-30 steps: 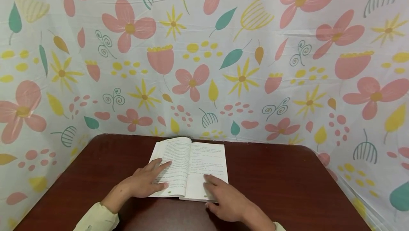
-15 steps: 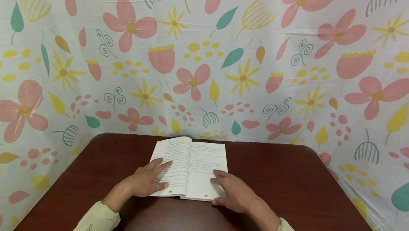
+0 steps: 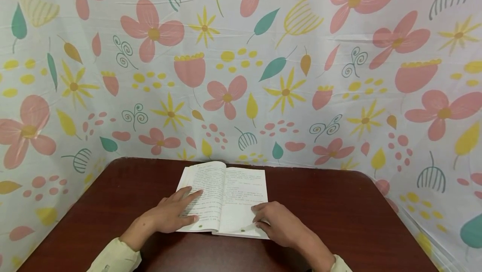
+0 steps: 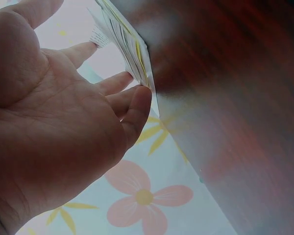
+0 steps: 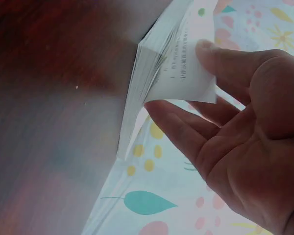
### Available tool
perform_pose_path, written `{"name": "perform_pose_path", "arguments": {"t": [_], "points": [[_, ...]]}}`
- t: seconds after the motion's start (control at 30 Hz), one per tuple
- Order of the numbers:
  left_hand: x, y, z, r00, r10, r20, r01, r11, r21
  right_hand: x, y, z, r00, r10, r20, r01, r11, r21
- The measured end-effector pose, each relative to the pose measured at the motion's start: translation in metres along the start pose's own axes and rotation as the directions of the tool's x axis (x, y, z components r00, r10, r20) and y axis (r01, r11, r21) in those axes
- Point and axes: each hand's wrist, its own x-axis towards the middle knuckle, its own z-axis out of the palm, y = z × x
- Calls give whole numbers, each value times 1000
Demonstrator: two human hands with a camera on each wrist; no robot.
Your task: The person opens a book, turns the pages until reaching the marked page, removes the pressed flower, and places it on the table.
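Note:
An open book (image 3: pixel 244 186) with printed pages lies on the dark red-brown table. My left hand (image 3: pixel 169 214) rests across the left page with its fingers spread; in the left wrist view the fingertips lie by the book's outer page edges. At the lower right corner of the book is my right hand (image 3: pixel 281 225). Its thumb and fingers pinch the corner of a single page (image 5: pixel 186 81), which curls up off the thick stack of pages (image 5: pixel 144 73) beneath. The far sides of those fingers are partly hidden behind the page in the right wrist view.
The glossy table (image 3: pixel 331 213) spreads out on both sides of the book. Behind it and along the sides hangs a white curtain (image 3: pixel 241 67) with pink, yellow and teal flowers and leaves. Pale sleeves (image 3: pixel 116 257) cover the forearms.
My right hand has slid right across the right page to its lower outer corner, and its fingers have closed on the page, lifting it. The left hand stays in place.

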Motion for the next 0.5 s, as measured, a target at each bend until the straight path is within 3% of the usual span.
{"name": "perform_pose_path", "arguments": {"t": [0.1,0.23,0.3,0.4,0.5], "points": [[0,0,0,1000,2,0,-2,1000,3,1,1,-1,999,-20,-42,20,1000,7],[1,-1,0,1000,1,3,-1,1000,4,2,0,0,986,87,-145,-87,996,6],[1,-1,0,1000,0,6,0,1000,1,3,0,2,957,167,-238,-170,985,9],[0,-2,0,1000,1,9,-1,1000,0,4,-2,4,889,294,-352,-284,955,81],[-1,-2,-1,1000,6,6,-6,1000,0,6,-6,6,842,387,-376,-316,918,239]]}}
